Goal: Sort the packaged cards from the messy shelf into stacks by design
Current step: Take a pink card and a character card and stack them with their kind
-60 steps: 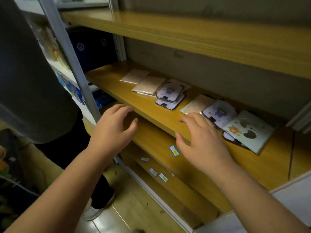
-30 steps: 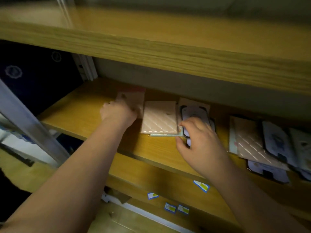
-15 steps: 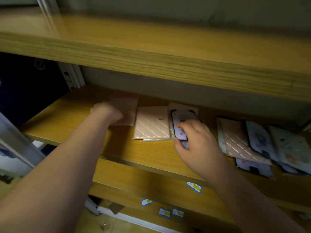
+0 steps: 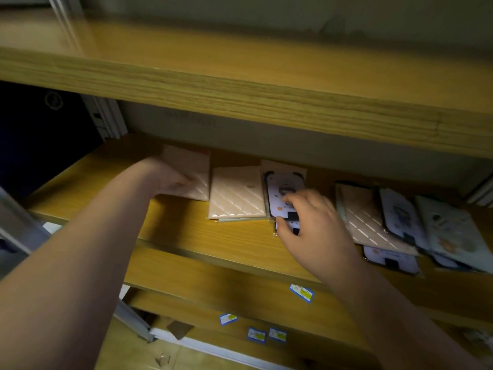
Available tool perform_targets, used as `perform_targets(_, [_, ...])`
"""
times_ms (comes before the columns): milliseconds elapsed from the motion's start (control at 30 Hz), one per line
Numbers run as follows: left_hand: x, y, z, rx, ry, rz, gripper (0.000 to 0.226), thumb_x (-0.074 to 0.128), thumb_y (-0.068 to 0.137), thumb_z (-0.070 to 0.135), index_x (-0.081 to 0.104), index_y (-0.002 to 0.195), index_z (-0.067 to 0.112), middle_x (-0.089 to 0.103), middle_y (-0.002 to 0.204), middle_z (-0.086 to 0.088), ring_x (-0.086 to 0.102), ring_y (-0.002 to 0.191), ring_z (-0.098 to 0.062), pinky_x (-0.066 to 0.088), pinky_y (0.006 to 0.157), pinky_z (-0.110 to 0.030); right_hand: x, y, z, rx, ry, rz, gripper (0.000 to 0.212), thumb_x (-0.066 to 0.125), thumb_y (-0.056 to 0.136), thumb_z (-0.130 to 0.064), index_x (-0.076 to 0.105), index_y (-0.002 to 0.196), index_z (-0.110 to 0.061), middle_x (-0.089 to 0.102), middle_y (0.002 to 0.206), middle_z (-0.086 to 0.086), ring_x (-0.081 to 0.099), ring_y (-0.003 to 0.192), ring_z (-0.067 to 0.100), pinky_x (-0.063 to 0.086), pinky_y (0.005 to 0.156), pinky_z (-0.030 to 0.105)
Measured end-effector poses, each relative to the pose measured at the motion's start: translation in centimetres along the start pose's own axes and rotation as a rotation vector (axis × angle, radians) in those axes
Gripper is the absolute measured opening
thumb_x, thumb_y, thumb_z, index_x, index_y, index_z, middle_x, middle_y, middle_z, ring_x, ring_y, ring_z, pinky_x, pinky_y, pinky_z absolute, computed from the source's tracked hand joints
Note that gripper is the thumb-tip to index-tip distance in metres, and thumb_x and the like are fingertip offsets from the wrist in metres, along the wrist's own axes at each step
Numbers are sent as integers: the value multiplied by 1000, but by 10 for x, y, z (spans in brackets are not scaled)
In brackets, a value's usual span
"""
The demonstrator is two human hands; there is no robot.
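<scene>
Step in hand: early sort; both hands on the shelf (image 4: 186, 236), each picking at a separate card. No finished stacks evident.
L hand (image 4: 170, 180): fingers curled over the near-left edge of the leftmost pink quilted card (image 4: 192, 169); appears to grip it, thumb side hidden, card slightly blurred. Lifted or flat: cannot tell.
R hand (image 4: 312, 222): fingers bent down onto the lilac cartoon card (image 4: 282, 188), thumb at its near edge. Looks like a pinch forming; firm hold not confirmed.
Between the grips: second pink quilted card (image 4: 236, 194), flat, lying on a thin pale-green pkg whose edge shows at the front. Just beside the L-hand card, touching or nearly so.
Under R-hand card: another lilac card, only its near edge showing by the thumb; a tan backing card pokes out behind.
Right of R hand: loose overlapping pile (image 4: 400, 225) with pink quilted, lilac and pale-green floral designs mixed. Unsorted.
Below the grips: price labels (image 4: 301, 292) on the shelf front edges.
Next move, est.: bring L-hand pink card onto the middle pink one; R hand needs to separate the top lilac pkg from the one beneath.
Risk: slippery wrap; adjacent pkgs may drag along.
</scene>
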State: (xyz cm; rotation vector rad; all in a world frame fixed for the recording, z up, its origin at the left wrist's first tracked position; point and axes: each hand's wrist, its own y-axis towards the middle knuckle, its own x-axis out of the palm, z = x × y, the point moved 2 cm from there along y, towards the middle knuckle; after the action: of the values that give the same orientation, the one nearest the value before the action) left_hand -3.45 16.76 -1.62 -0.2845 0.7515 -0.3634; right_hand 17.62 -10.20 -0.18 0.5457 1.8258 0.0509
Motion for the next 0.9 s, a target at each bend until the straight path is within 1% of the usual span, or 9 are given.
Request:
perform_targets(133, [-1, -36, -2, 40, -327, 76, 41, 74, 88, 6, 52, 122, 10, 66, 103, -14, 66, 100, -32, 53, 71, -35, -2, 2, 6, 66, -111, -43, 43, 53, 92, -45, 55, 129, -24, 58, 122, 2, 53, 112, 23, 47, 92, 39])
perform_targets(300, [-1, -58, -22, 135, -648, 184, 71, 77, 88, 18, 38, 147, 12, 65, 112, -10, 69, 98, -24, 57, 73, -37, 3, 18, 14, 248, -238, -182, 64, 41, 92, -67, 52, 129, -16, 56, 126, 12, 51, 114, 31, 41, 94, 39])
perform_targets(400, [-2, -74, -30, 174, -774, 279, 43, 71, 94, 24, 45, 128, 20, 65, 120, -12, 68, 102, -24, 55, 71, -37, 6, 30, 12, 296, -284, -210, 81, 39, 88, -77, 49, 133, -10, 53, 134, 17, 47, 122, 34, 36, 102, 40])
perform_targets(500, [0, -91, -33, 193, -821, 308, 22, 70, 94, 26, 53, 108, 25, 65, 109, -7, 68, 90, -19, 52, 62, -32, 8, 42, 13, 361, -229, -250, 94, 49, 81, -79, 40, 144, -10, 45, 145, 17, 42, 131, 36, 33, 107, 41])
perform_targets(600, [8, -110, -29, 184, -903, 258, 20, 71, 93, 25, 57, 108, 24, 67, 108, -6, 68, 89, -19, 54, 64, -34, 10, 54, 20, 435, -43, -289, 102, 64, 65, -80, 48, 139, -11, 52, 136, 13, 54, 119, 30, 48, 94, 37])
perform_targets(667, [16, -123, -23, 179, -935, 214, 26, 70, 94, 23, 57, 116, 21, 68, 108, -6, 68, 93, -21, 58, 76, -40, 5, 56, 23, 475, 107, -281, 91, 73, 63, -70, 57, 130, -10, 57, 129, 8, 59, 110, 25, 48, 80, 30])
perform_targets(800, [36, -137, -15, 194, -979, 126, 14, 68, 95, 18, 59, 104, 24, 74, 91, 2, 74, 75, -12, 57, 74, -36, -5, 51, 24, 471, 425, -218, 18, 72, 88, -37, 63, 91, -21, 62, 96, 2, 60, 79, 14, 47, 63, 27])
perform_targets(833, [41, -138, -14, 192, -994, 110, 14, 68, 95, 17, 59, 102, 25, 75, 88, 4, 75, 72, -11, 57, 73, -36, -6, 50, 25, 478, 477, -207, 16, 68, 91, -34, 58, 84, -24, 63, 91, 2, 59, 76, 14, 48, 64, 27])
perform_targets(900, [51, -142, -10, 187, -1000, 80, 15, 68, 94, 16, 60, 104, 25, 75, 90, 3, 76, 73, -12, 58, 77, -39, -8, 49, 26, 520, 519, -166, 10, 60, 96, -31, 59, 89, -23, 65, 90, 4, 61, 78, 18, 49, 63, 29])
